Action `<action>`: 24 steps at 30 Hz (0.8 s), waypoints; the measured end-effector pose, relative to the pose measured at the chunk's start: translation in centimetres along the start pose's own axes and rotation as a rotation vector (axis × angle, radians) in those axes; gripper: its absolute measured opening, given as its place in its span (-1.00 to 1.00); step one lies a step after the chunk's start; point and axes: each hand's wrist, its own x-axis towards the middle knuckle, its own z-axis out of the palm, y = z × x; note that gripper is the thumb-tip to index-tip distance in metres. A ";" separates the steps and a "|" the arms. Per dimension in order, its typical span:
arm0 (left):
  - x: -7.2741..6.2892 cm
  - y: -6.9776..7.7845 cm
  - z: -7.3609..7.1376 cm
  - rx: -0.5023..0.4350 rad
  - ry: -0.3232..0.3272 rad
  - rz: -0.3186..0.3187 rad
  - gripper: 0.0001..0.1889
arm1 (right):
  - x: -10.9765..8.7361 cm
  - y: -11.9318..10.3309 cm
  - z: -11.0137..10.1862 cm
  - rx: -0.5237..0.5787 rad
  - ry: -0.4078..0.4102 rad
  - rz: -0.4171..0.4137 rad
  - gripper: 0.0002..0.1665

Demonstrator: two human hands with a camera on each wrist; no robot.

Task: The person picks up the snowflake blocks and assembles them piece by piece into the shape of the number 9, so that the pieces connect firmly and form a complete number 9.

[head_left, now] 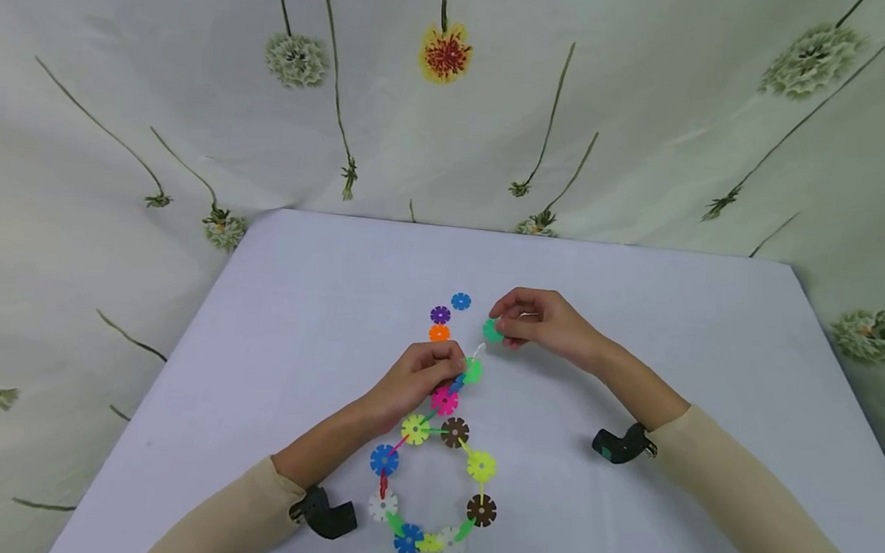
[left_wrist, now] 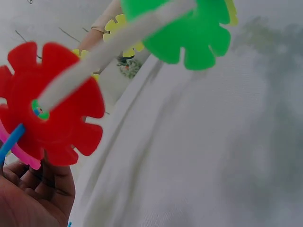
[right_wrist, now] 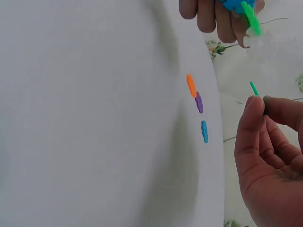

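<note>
My left hand pinches the upper end of a chain of slotted plastic snowflake discs, by the blue disc and the green disc. A white disc, edge-on, tops that chain. My right hand holds a separate green snowflake disc between thumb and fingers, apart from the chain. In the right wrist view that disc appears edge-on. Below, the chain joins a ring of linked discs, including a brown disc. The left wrist view shows a large red disc close up.
Just beyond the left hand lie loose orange, purple and blue discs on the white-covered table. Black wrist cameras sit at both sleeves. A flower-printed cloth hangs behind the table.
</note>
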 end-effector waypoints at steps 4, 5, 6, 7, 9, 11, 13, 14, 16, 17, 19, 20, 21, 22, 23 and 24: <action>0.0 0.0 0.1 -0.010 -0.008 0.000 -0.75 | -1.1 -0.2 0.4 0.012 0.003 -0.009 -0.75; 0.1 0.0 0.2 -0.011 -0.011 0.002 -0.74 | -1.3 -0.3 0.4 0.016 0.006 -0.009 -0.76; 0.1 0.0 0.3 -0.008 -0.015 0.004 -0.74 | -1.5 -0.3 0.5 0.019 0.008 -0.013 -0.77; 0.1 0.0 0.3 -0.006 -0.019 0.006 -0.74 | -1.7 -0.3 0.5 0.021 0.009 -0.017 -0.78; 0.1 0.1 0.4 -0.002 -0.027 0.010 -0.73 | -2.1 -0.3 0.7 0.033 0.011 -0.028 -0.78; 0.1 0.1 0.4 0.001 -0.036 0.011 -0.73 | -2.3 -0.2 0.9 0.049 0.010 -0.038 -0.79; 0.1 0.1 0.5 0.000 -0.043 0.008 -0.73 | -2.4 -0.2 1.0 0.061 0.008 -0.045 -0.80; 0.0 0.1 0.5 -0.002 -0.045 0.005 -0.74 | -2.4 -0.1 1.1 0.067 0.007 -0.044 -0.80; 0.0 0.1 0.6 0.000 -0.043 0.003 -0.74 | -2.4 -0.1 1.3 0.078 0.005 -0.038 -0.81; 0.0 0.1 0.7 0.000 -0.037 0.002 -0.75 | -2.5 -0.1 1.4 0.085 0.003 -0.033 -0.81; -0.1 0.2 0.8 0.009 -0.021 0.004 -0.76 | -2.5 0.0 1.6 0.097 0.003 -0.028 -0.80; -0.1 0.2 0.8 0.015 -0.014 0.006 -0.76 | -2.6 0.0 1.7 0.104 0.004 -0.029 -0.80; -0.1 0.2 0.9 0.027 -0.007 0.009 -0.76 | -2.6 0.0 1.7 0.110 0.007 -0.034 -0.81; -0.2 0.3 1.0 0.036 0.000 0.010 -0.77 | -2.7 0.1 1.8 0.113 0.013 -0.042 -0.82; -0.2 0.3 1.1 0.047 0.003 0.015 -0.77 | -2.8 0.1 1.9 0.118 0.020 -0.053 -0.83; -0.2 0.3 1.2 0.056 0.004 0.021 -0.76 | -2.9 0.1 1.9 0.123 0.026 -0.064 -0.83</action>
